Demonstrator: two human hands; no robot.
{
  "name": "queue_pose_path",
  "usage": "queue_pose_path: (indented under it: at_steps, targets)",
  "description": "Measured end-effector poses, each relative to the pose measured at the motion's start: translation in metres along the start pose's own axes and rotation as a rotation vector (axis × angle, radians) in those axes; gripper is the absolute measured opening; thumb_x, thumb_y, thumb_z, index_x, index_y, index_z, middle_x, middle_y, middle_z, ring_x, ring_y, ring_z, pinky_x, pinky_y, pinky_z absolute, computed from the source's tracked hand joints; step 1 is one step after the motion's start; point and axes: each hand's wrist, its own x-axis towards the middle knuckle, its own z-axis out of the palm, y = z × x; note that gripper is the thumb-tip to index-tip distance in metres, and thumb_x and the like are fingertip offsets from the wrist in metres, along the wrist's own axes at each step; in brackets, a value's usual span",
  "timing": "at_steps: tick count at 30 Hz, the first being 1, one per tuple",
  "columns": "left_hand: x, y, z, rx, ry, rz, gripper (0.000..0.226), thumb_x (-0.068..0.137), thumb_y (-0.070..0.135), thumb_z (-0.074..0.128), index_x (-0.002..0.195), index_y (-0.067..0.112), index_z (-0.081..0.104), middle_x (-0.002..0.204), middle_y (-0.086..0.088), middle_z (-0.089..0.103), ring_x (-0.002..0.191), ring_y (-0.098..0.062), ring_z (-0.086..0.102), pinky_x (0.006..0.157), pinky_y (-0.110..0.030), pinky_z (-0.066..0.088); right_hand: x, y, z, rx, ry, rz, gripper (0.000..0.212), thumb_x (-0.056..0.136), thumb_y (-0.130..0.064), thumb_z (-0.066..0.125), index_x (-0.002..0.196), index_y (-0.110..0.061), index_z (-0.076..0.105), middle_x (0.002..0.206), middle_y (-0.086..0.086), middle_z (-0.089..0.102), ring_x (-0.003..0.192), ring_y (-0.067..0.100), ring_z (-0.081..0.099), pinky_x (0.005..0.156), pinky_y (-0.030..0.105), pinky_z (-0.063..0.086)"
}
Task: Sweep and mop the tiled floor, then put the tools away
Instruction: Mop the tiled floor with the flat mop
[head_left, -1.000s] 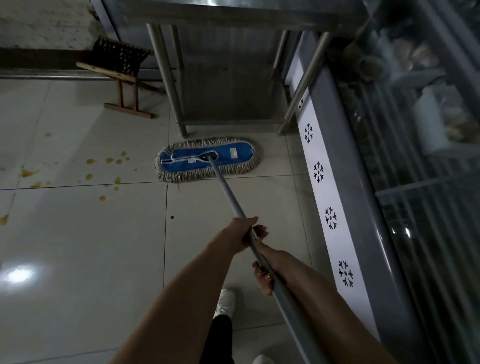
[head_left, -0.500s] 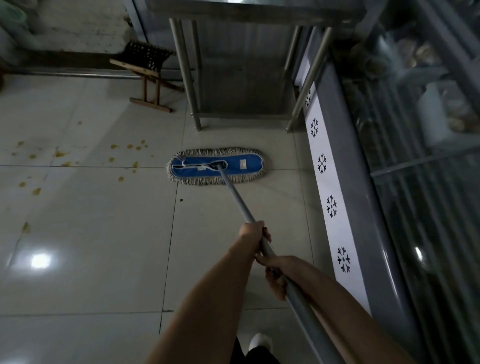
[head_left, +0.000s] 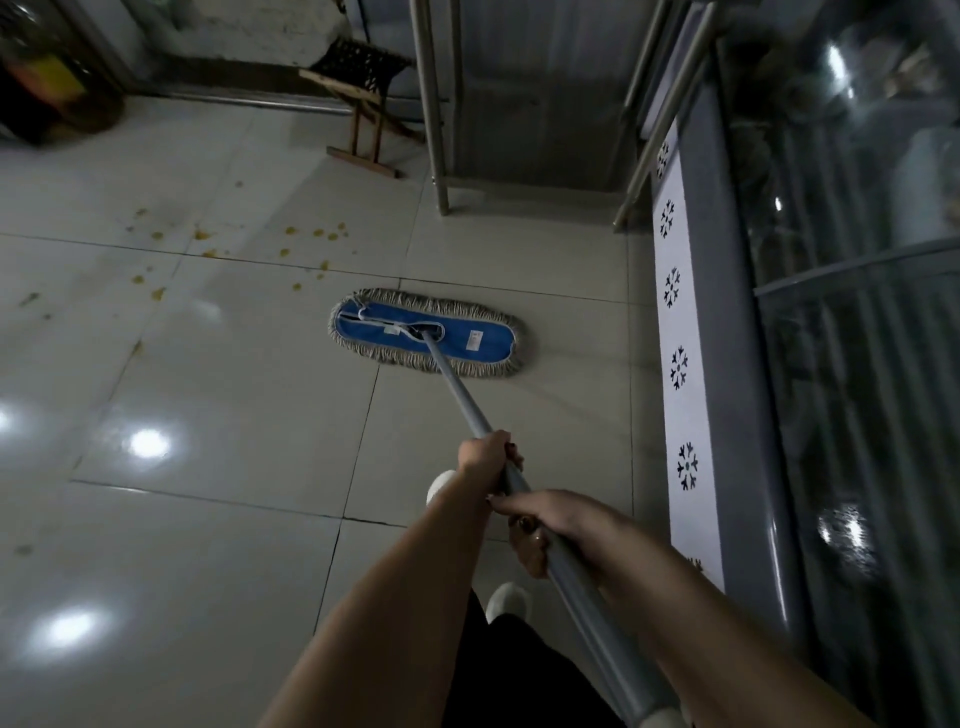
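Note:
A flat mop with a blue head and a pale fringe (head_left: 457, 336) lies flat on the pale tiled floor (head_left: 218, 415). Its grey handle (head_left: 460, 392) runs back toward me. My left hand (head_left: 485, 454) grips the handle further down toward the head. My right hand (head_left: 545, 522) grips it just behind, closer to my body. Yellow-brown spots (head_left: 311, 236) are scattered on the tiles to the left of and beyond the mop head.
A glass-fronted display freezer with a white snowflake strip (head_left: 680, 364) runs along the right. Steel table legs (head_left: 434, 104) stand beyond the mop. A small wooden folding stool (head_left: 363, 98) stands by the far wall. A dark container (head_left: 47, 78) sits at the far left. My white shoes (head_left: 506, 597) are below.
The mop head has been drawn back toward me, away from the steel table legs, and has tilted slightly. Both hands kept their grip on the handle.

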Motion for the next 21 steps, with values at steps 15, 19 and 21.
queue_pose_path:
  at_steps: [15, 19, 21]
  targets:
    - [0.014, 0.038, -0.006, -0.220, -0.022, -0.067, 0.031, 0.095, 0.003, 0.042, 0.065, 0.008, 0.039, 0.055, -0.004, 0.040, 0.037, -0.012, 0.043, 0.040, -0.021, 0.038, -0.003, -0.064, 0.010, -0.243, 0.050, 0.130, 0.049, 0.095, -0.038, 0.051, 0.057, -0.016, 0.028, 0.031, -0.007, 0.030, 0.020, 0.002, 0.027, 0.027, 0.008, 0.023]
    - [0.030, 0.059, -0.003, -0.222, -0.058, -0.098, 0.032, 0.095, 0.000, 0.039, 0.064, 0.007, 0.038, 0.058, -0.006, 0.037, 0.049, -0.016, 0.039, 0.046, -0.024, 0.037, 0.004, -0.086, 0.009, -0.291, 0.109, 0.127, 0.049, 0.094, -0.039, 0.053, 0.058, -0.016, 0.030, 0.032, -0.007, 0.031, 0.020, 0.002, 0.028, 0.028, 0.008, 0.023]
    - [0.038, 0.071, -0.005, -0.227, -0.064, -0.108, 0.032, 0.095, 0.001, 0.039, 0.065, 0.007, 0.038, 0.058, -0.005, 0.037, 0.046, -0.015, 0.041, 0.048, -0.024, 0.037, 0.008, -0.100, 0.012, -0.305, 0.132, 0.105, 0.048, 0.093, -0.038, 0.055, 0.058, -0.016, 0.032, 0.032, -0.007, 0.032, 0.021, 0.003, 0.028, 0.029, 0.008, 0.024]
